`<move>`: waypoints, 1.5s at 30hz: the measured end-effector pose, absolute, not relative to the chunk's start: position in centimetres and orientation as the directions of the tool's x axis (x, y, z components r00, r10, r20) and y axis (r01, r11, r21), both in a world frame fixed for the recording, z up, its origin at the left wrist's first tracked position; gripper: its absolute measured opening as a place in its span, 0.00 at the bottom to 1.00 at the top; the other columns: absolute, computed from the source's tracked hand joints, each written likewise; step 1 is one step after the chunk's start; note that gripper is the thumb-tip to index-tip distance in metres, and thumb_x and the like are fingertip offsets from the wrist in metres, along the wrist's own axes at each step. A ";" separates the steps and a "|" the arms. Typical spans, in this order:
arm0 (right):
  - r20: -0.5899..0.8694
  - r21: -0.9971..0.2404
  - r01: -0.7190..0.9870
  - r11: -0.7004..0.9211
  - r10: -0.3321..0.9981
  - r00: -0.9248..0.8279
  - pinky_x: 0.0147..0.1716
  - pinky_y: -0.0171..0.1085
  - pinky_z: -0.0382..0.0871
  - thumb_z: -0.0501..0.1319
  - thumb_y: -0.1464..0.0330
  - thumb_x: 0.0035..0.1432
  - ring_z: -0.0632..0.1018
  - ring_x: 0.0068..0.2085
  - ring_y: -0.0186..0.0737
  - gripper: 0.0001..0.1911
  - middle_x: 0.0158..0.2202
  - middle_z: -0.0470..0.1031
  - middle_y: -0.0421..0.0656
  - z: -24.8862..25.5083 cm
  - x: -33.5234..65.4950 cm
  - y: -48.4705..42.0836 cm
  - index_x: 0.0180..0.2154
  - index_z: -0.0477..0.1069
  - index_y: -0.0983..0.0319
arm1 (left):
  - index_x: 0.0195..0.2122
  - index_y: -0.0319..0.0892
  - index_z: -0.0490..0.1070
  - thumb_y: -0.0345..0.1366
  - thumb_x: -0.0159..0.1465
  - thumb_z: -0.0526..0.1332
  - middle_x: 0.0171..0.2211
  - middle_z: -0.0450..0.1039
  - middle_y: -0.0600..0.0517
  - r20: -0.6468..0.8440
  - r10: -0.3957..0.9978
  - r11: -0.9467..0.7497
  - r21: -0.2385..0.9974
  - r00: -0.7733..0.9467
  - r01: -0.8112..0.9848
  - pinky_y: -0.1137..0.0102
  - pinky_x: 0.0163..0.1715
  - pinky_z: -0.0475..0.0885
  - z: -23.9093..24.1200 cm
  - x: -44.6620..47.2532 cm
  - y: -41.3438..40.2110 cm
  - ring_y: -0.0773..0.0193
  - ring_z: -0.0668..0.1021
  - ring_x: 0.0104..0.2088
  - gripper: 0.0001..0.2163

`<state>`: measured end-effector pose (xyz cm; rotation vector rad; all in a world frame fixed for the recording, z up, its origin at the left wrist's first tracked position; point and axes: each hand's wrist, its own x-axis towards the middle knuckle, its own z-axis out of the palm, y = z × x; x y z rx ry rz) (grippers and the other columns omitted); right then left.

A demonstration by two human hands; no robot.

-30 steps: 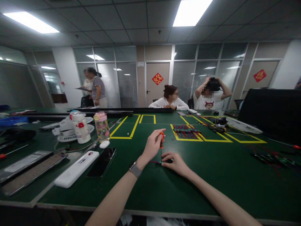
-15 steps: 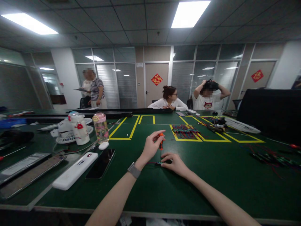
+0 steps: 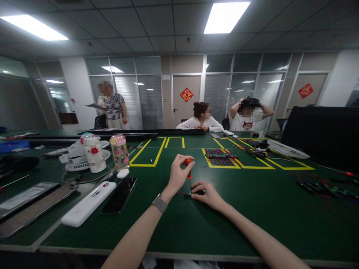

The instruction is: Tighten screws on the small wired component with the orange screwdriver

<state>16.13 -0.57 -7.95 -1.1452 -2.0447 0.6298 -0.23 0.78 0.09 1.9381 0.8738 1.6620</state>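
Observation:
My left hand (image 3: 178,175) is closed around the orange handle of a small screwdriver (image 3: 188,168), held upright with its tip down on a little dark connector (image 3: 193,193) with red and blue wires. My right hand (image 3: 209,194) lies over that connector and pins it to the green table (image 3: 196,228), fingers pressed on it. A grey watch (image 3: 159,203) sits on my left wrist.
A black phone (image 3: 120,194), a white power bank (image 3: 89,203), a white mouse (image 3: 122,173), a pink-lidded bottle (image 3: 119,151), a white cup (image 3: 91,152) and a fan lie to the left. Wire bundles (image 3: 220,156) fill a yellow-taped box ahead. Two seated people and one standing are beyond.
My left hand has turned a little on the screwdriver handle and shifted slightly left. The right hand stays on the connector. The view has drifted slightly.

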 end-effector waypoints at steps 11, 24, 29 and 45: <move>0.343 -0.684 0.535 0.496 0.866 -0.364 0.46 0.40 0.67 0.66 0.65 0.49 0.77 0.44 0.44 0.07 0.42 0.77 0.46 -7.9 16.1 -0.6 0.32 0.80 0.59 | 0.42 0.42 0.74 0.36 0.62 0.58 0.37 0.73 0.49 0.680 0.724 -0.690 0.708 0.120 0.151 0.69 0.41 0.70 0.4 -0.2 0.5 0.63 0.75 0.38 0.10; 0.338 -0.685 0.540 0.489 0.870 -0.359 0.46 0.39 0.67 0.66 0.66 0.49 0.77 0.43 0.44 0.06 0.42 0.77 0.46 -7.8 16.0 -0.6 0.32 0.80 0.60 | 0.43 0.40 0.75 0.37 0.62 0.59 0.36 0.75 0.49 0.648 0.748 -0.661 0.746 0.147 0.076 0.70 0.39 0.71 0.3 -0.1 0.8 0.64 0.76 0.35 0.11; 0.341 -0.680 0.542 0.493 0.868 -0.362 0.46 0.39 0.67 0.66 0.66 0.49 0.77 0.43 0.44 0.07 0.42 0.77 0.46 -7.8 16.1 -0.6 0.32 0.80 0.60 | 0.48 0.45 0.73 0.39 0.65 0.55 0.44 0.73 0.48 0.724 0.673 -0.737 0.641 0.149 0.214 0.67 0.48 0.68 0.1 -0.2 0.4 0.63 0.75 0.44 0.13; 0.355 -0.677 0.529 0.512 0.857 -0.374 0.45 0.40 0.67 0.66 0.64 0.49 0.77 0.43 0.44 0.08 0.42 0.77 0.46 -8.3 16.2 -0.2 0.32 0.80 0.59 | 0.52 0.45 0.70 0.37 0.66 0.52 0.48 0.71 0.47 0.644 0.744 -0.657 0.754 0.178 0.018 0.66 0.48 0.69 0.0 0.0 0.9 0.62 0.75 0.47 0.15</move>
